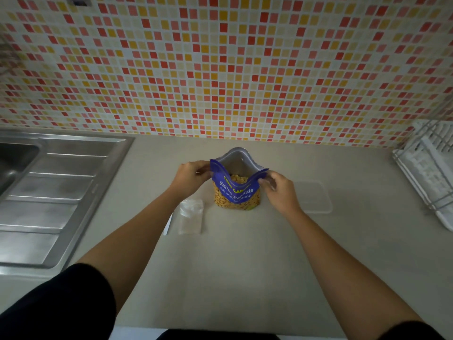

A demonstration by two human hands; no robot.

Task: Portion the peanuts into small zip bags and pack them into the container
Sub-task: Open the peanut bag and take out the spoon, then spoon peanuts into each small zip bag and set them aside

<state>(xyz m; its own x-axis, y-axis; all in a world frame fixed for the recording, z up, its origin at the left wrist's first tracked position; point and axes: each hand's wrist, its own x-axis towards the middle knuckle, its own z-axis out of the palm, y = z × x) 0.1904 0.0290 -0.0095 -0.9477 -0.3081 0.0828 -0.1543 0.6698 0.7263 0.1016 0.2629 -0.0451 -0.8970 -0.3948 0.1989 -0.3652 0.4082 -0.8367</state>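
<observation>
Upright on the worktop (245,266) — blue peanut bag (236,190), mouth spread wide, nuts visible inside. Pinching its top corners: left hand (190,176) on the left corner, right hand (279,190) on the right, fingers of both curled onto the rim. Flat just left of it, clear zip bags (191,215); to the right, a clear container (315,197).

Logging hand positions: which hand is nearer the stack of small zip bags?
Left. The left hand pinches the peanut bag just beyond the zip bags; the right hand grips its opposite side.
</observation>
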